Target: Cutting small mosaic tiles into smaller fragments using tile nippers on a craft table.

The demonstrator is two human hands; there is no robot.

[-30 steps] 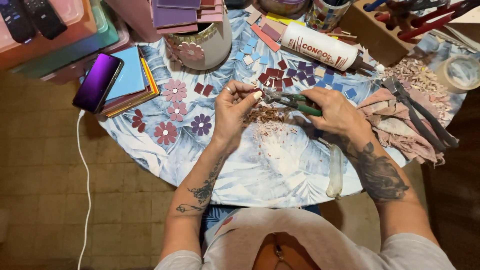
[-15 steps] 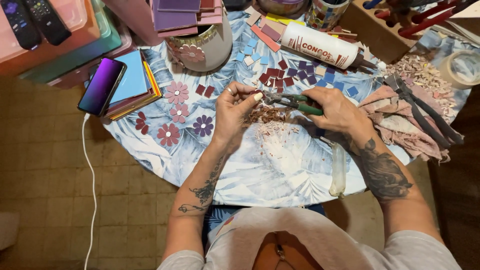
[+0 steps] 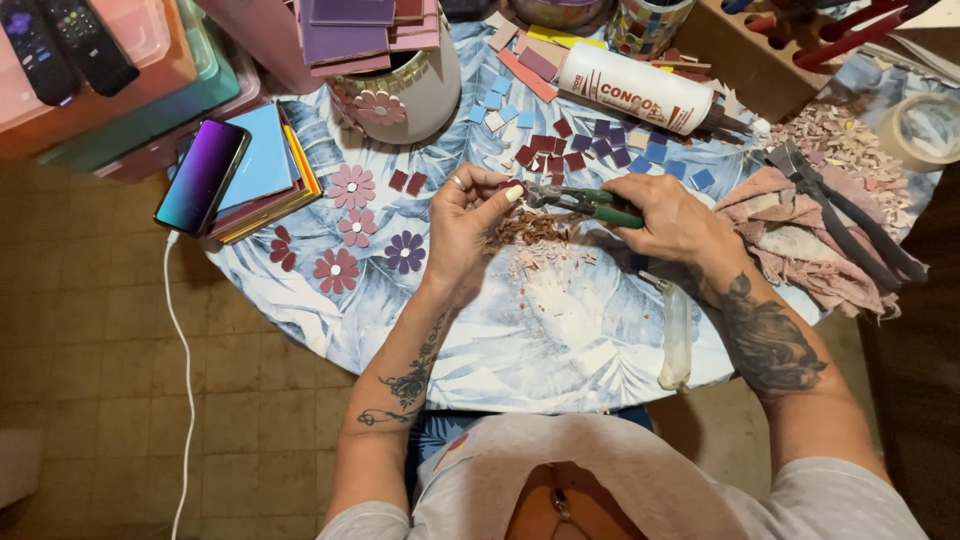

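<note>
Gripped: green-handled nippers (image 3: 580, 200) in right hand (image 3: 675, 215); left hand (image 3: 470, 225) pinches small tile piece at nipper tip, above chip pile (image 3: 530, 235).

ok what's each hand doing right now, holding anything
Left hand: fingers pinched shut on a small tile piece at the nippers' tip.
Right hand: closed around the green-handled nippers.

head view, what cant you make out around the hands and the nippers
- Piece in the left hand: too small, covered by its fingertips.
- Nippers: handles hidden inside the right hand.
- Chips under the hands: too small to tell apart.
- Second pliers: handle ends lost in shadow at the right edge.
</note>
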